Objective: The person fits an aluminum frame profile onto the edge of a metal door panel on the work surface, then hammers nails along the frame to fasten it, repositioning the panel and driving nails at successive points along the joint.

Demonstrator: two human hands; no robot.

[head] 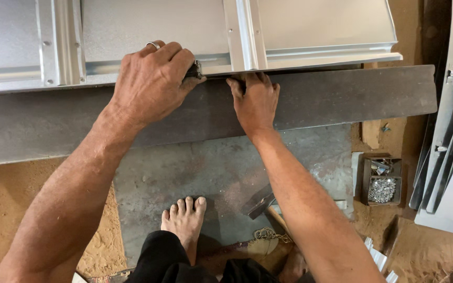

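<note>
A shiny ribbed sheet-metal panel (148, 26) lies across the top of the view, its near edge resting on a long dark steel beam (342, 97). My left hand (150, 84), with a ring on one finger, is closed around a small dark tool (195, 71) pressed against the panel's folded edge. My right hand (255, 102) lies flat on the beam just to the right, fingertips touching the panel's edge beside the tool. What kind of tool it is stays hidden under my fingers.
My bare foot (184, 222) stands on a grey metal floor plate (184, 173) over sandy ground. A hammer (260, 202) lies beside my right forearm. A small box of rivets or screws (382, 181) sits at right, next to stacked metal profiles (449, 131).
</note>
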